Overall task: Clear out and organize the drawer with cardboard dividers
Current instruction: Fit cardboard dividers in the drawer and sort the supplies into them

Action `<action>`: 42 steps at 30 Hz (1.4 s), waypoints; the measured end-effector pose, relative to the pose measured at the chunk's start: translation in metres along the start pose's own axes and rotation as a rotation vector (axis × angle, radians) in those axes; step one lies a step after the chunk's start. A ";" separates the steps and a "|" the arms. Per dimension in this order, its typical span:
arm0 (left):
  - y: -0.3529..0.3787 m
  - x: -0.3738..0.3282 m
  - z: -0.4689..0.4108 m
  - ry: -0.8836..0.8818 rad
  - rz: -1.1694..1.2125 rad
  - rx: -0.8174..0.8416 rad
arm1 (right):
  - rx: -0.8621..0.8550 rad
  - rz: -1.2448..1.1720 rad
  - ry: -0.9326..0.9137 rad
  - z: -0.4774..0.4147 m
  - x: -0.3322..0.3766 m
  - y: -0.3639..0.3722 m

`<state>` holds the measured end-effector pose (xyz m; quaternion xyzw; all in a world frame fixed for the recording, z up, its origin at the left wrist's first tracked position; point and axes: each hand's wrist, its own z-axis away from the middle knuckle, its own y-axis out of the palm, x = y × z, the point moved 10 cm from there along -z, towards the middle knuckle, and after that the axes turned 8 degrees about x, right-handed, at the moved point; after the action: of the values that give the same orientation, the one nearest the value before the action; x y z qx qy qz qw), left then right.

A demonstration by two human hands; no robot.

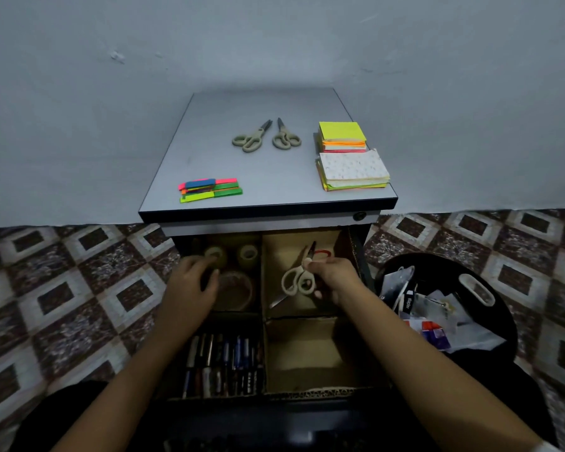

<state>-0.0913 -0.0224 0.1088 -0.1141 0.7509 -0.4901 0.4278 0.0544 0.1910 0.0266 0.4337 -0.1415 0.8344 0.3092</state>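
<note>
In the open drawer (pixel 300 353), split in four by cardboard dividers (pixel 263 288), my right hand (pixel 331 275) pinches cream scissors (pixel 298 281) at 1 o'clock. At 11 o'clock my left hand (pixel 190 283) lies over tape rolls (pixel 248 255); I cannot tell its grip. Pens (pixel 224 363) fill 7 o'clock.

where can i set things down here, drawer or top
The near-right compartment is bare. The top is free between the two scissors, strips and note stacks. Crowded: pens, tapes where the left hand grips one, white scissors in the right hand.
</note>
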 end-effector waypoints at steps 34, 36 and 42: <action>0.011 0.049 0.019 -0.282 0.071 0.057 | -0.100 1.077 -0.297 -0.041 0.008 0.046; 0.012 0.050 0.018 -0.279 0.067 0.057 | -0.104 1.112 -0.293 -0.044 0.008 0.049; 0.013 0.052 0.019 -0.280 0.081 0.050 | -0.126 1.122 -0.272 -0.048 0.008 0.046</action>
<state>-0.1061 -0.0591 0.0677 -0.1403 0.6754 -0.4702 0.5505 -0.0087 0.1830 0.0065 0.3762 -0.4375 0.7975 -0.1761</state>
